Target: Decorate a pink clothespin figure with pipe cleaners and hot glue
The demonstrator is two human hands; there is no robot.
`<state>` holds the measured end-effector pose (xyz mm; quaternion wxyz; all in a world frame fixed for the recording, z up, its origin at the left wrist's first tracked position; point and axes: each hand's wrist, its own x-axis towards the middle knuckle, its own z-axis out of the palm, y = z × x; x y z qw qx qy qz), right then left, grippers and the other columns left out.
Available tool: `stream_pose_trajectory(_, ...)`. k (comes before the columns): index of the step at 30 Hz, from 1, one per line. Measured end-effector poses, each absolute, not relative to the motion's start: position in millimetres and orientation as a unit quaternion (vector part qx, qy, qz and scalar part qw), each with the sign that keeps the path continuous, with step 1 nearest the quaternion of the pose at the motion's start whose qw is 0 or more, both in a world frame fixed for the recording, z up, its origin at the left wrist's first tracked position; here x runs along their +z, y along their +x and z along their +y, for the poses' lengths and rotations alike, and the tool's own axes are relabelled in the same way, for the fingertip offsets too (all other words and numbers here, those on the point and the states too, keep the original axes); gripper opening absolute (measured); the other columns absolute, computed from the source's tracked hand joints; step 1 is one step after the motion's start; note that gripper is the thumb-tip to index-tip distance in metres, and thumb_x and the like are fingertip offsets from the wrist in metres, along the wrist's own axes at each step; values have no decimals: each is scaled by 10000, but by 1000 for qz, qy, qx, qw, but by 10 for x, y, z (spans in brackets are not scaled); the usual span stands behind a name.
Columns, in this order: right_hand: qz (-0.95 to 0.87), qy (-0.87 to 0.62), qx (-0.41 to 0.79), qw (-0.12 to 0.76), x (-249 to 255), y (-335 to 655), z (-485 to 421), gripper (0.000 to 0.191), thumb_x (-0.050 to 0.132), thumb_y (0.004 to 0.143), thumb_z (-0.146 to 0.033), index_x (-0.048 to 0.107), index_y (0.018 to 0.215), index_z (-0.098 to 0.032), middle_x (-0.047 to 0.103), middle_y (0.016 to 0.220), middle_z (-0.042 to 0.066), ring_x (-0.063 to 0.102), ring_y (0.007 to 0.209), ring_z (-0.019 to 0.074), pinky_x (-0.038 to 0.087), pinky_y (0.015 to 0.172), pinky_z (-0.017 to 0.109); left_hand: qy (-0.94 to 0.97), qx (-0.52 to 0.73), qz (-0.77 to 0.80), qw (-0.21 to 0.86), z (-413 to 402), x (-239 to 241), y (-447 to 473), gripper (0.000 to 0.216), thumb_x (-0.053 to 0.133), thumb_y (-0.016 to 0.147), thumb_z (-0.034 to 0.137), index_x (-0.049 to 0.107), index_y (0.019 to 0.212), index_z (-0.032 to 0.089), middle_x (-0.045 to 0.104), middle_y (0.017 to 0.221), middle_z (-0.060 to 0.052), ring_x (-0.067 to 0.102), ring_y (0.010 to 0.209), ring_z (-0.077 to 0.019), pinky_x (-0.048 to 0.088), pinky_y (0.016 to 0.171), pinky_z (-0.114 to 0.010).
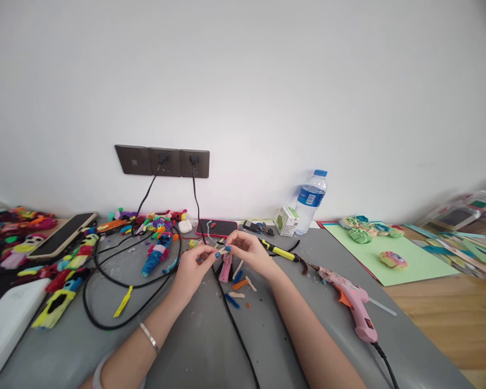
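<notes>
My left hand (195, 266) and my right hand (249, 253) meet over the middle of the grey table. Their fingertips pinch a small cream piece of pipe cleaner (223, 250) between them, largely covered by the fingers. Just below lies a pink fuzzy piece (225, 268), partly hidden by the hands. Short cut pipe cleaner pieces lie nearest my right hand: an orange one (240, 284), a cream one (236, 295) and a blue one (232, 301). A black cable (231, 316) runs under my left fingers.
A pink glue gun (354, 305) lies at the right, beside a yellow-and-black tool (281, 251). A water bottle (310, 202) and small carton (286, 221) stand by the wall. Fuzzy figures (157, 254), phones and a coiled cable (89, 313) occupy the left. Green paper (413, 265) holds crumpled flowers.
</notes>
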<state>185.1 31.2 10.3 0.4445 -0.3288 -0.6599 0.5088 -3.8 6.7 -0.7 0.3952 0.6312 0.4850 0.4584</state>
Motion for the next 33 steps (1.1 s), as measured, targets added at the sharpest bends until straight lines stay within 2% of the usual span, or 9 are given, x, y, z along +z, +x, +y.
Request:
stream_pose_trajectory(7, -688, -319, 476, 446, 81, 1852, 308, 260, 609, 898, -437, 579, 843, -185, 545, 777, 5, 509, 682, 141, 416, 657, 269, 598, 454, 495, 436, 64, 23, -13, 251, 637, 737, 376, 727, 766, 144, 694, 686, -62, 583, 625, -180, 435, 564, -261)
stream_pose_trajectory(13, -683, -311, 484, 450, 82, 1837, 296, 276, 605, 898, -454, 570, 847, -185, 539, 790, 6, 498, 694, 141, 417, 663, 266, 568, 463, 489, 473, 68, -1, -9, 243, 663, 722, 383, 706, 745, 145, 647, 646, -33, 525, 555, -136, 396, 524, -239)
stream_pose_trajectory(16, -676, -323, 486, 449, 63, 1831, 316, 297, 619, 880, -477, 564, 838, -188, 541, 758, 0, 505, 674, 140, 420, 646, 263, 579, 463, 470, 479, 75, -26, -11, 212, 675, 725, 358, 701, 758, 150, 653, 679, -29, 559, 589, -143, 434, 563, -244)
stream_pose_trajectory(20, -667, -334, 489, 453, 30, 1817, 338, 317, 635, 858, -495, 558, 834, -189, 546, 728, -5, 516, 651, 141, 421, 630, 263, 583, 469, 429, 506, 93, -60, -12, 235, 672, 734, 333, 709, 884, 155, 702, 803, -50, 624, 653, -164, 491, 633, -270)
stream_pose_trajectory(29, -671, -319, 492, 454, 60, 1765, 304, 348, 657, 829, -525, 576, 802, -188, 552, 765, 10, 515, 677, 146, 430, 634, 274, 632, 490, 451, 395, 83, -34, -31, 183, 630, 759, 336, 686, 763, 162, 664, 757, -44, 555, 668, -162, 416, 591, -246)
stream_pose_trajectory(33, -711, -340, 485, 379, 232, 1863, 277, 298, 638, 848, -483, 580, 880, -193, 606, 851, 28, 580, 735, 165, 477, 691, 298, 644, 473, 455, 393, 91, -29, -44, 210, 623, 750, 360, 687, 755, 160, 645, 717, -38, 540, 648, -163, 383, 571, -244)
